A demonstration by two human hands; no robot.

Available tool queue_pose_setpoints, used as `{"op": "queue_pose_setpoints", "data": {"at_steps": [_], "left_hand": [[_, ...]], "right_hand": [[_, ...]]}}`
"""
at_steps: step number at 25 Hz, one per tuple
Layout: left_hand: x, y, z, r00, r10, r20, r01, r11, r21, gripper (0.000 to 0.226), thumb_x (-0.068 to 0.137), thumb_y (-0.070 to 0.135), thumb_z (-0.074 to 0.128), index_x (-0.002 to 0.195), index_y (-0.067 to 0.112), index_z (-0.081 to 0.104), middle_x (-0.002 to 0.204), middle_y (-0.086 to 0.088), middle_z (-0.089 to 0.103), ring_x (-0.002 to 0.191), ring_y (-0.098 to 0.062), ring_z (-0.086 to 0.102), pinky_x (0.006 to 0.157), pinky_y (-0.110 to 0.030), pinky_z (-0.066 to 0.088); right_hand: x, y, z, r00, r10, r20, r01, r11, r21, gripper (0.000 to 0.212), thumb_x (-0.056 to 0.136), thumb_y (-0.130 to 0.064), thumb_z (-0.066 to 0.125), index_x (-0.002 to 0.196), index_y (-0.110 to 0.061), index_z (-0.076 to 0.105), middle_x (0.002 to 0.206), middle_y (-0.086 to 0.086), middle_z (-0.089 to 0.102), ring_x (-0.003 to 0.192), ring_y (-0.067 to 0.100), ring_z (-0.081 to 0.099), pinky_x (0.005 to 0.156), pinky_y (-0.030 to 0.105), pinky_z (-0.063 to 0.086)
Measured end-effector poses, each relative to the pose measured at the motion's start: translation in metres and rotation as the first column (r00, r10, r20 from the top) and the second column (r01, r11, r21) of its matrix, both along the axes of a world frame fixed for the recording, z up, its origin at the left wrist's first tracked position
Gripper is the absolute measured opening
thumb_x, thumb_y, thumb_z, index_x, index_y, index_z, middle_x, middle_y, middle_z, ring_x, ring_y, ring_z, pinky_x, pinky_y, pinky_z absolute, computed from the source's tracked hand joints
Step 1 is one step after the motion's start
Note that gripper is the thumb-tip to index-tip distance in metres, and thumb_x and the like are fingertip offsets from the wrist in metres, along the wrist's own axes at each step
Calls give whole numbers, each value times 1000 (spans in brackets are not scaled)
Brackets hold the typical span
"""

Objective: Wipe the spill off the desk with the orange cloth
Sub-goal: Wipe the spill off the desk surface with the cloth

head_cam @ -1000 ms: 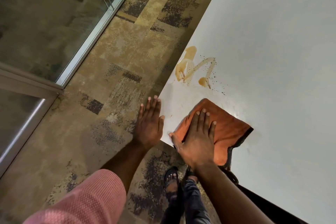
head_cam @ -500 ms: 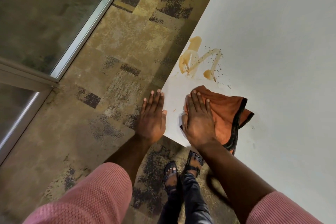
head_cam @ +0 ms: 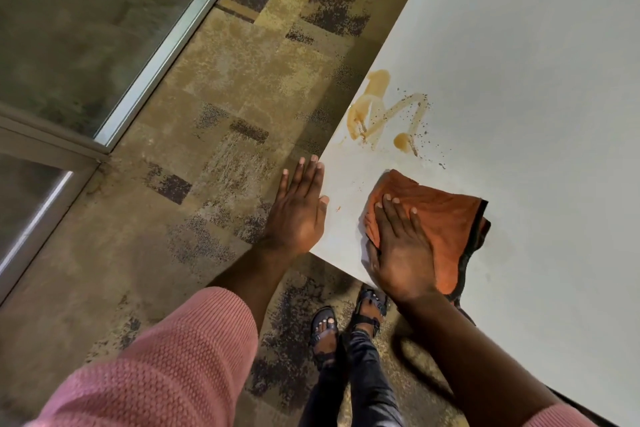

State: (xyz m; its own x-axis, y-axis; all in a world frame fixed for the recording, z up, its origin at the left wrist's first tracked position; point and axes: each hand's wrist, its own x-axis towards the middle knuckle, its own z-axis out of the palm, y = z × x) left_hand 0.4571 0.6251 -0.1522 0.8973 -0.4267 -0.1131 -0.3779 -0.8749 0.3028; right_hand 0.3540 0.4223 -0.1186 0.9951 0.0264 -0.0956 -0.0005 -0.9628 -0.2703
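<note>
Near the corner of the white tabletop [head_cam: 519, 45], the right hand [head_cam: 401, 253] lies flat with fingers spread on the orange cloth [head_cam: 443, 218], pressing it down, its grip released rather than clenched. The brown spill [head_cam: 384, 111], ringed by dark specks, sits on the tabletop just beyond the cloth, apart from it. The left hand [head_cam: 299, 208] rests flat and unclenched against the tabletop's edge, above the patterned carpet [head_cam: 221, 87].

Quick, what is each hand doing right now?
Left hand: open and flat at the white desk edge, holding nothing.
Right hand: open, pressing flat on the crumpled orange cloth.
</note>
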Motion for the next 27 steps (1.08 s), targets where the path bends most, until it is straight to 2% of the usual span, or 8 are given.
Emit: {"op": "queue_pose_setpoints", "data": {"at_steps": [4,9,13,15,16,20,22,27], "left_hand": [[0,0,-3,1000,-16,12,16,1000,8,65,105,32,33,163,6,17,172,-9,11,160,-25,3,129,-49,7],[2,0,-3,1000,-20,1,20,999,26,65,105,34,24,163,8,13,172,-8,8,160,-25,0,129,-48,4],[2,-1,0,1000,-19,-16,19,999,26,63,106,33,21,163,9,11,172,-9,7,160,-24,-1,129,-49,5],[3,-2,0,999,-12,-32,13,1000,23,62,107,32,23,164,9,10,172,-8,6,160,-23,-2,129,-49,4],[3,-1,0,999,-10,-36,11,1000,25,62,107,31,24,164,9,10,172,-8,6,160,-23,-3,129,-49,4],[3,-1,3,999,-22,-40,24,999,30,65,104,30,24,163,7,11,172,-8,5,160,-23,-3,130,-48,3],[1,-1,4,1000,-24,-20,25,999,43,64,104,29,24,163,7,12,172,-9,6,160,-24,-1,130,-48,3],[1,0,2,999,-22,-26,22,1000,20,61,107,32,20,164,11,9,172,-6,3,160,-23,-3,129,-47,1]], "right_hand": [[45,9,4,998,-17,61,14,998,54,56,103,-30,35,140,7,56,149,28,51,139,41,51,121,55,34],[63,20,1,996,-28,90,19,995,95,46,102,-23,53,136,6,61,144,28,56,135,41,56,119,54,38],[4,42,-3,989,130,64,-136,987,84,59,106,-42,32,136,-1,64,143,21,60,134,34,58,117,50,42],[-8,41,-4,977,214,20,-214,975,55,77,108,-50,11,136,-2,64,143,19,61,134,31,58,118,45,36],[-4,38,-4,968,248,20,-249,968,32,77,108,-51,11,137,-3,64,143,18,61,135,31,58,118,45,31],[44,34,-2,981,195,-5,-194,978,82,52,103,-32,50,148,-6,53,156,16,48,147,28,44,127,43,20],[59,38,-2,991,135,-25,-131,984,123,53,106,-32,49,153,-7,47,160,15,42,151,27,37,129,43,17],[37,31,-3,984,176,-33,-172,981,91,61,103,-37,48,155,-5,42,161,17,41,152,28,35,128,47,19]]}}
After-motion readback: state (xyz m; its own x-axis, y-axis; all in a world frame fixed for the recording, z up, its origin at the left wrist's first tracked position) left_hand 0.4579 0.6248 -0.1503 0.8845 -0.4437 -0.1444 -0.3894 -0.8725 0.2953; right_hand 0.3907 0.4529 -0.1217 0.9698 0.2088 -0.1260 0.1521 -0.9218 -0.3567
